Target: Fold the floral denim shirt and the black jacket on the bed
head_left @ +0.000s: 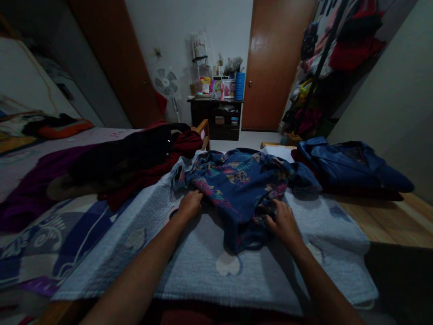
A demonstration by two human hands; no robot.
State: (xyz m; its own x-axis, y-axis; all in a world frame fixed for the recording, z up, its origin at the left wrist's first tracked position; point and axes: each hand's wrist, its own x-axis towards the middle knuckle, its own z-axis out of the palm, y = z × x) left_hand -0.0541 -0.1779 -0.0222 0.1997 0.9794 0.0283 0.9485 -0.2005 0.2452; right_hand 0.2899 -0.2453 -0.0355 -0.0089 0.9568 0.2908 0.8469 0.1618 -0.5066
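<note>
A dark blue floral garment (241, 185) lies rumpled on a light blue-grey quilted cover (203, 271). My left hand (190, 205) is closed on the garment's left edge. On the right side, my right hand (282, 221) has its fingers curled round a bunched part of the same garment. The garment's lower part hangs together in folds between my hands, near a pale heart shape on the cover.
Folded denim clothing (352, 164) sits on dark red cloth at the right, over a wooden surface (375, 221). Dark and red clothes (128, 158) are heaped at the left. Behind stand a fan (167, 82) and a dark cabinet (216, 119).
</note>
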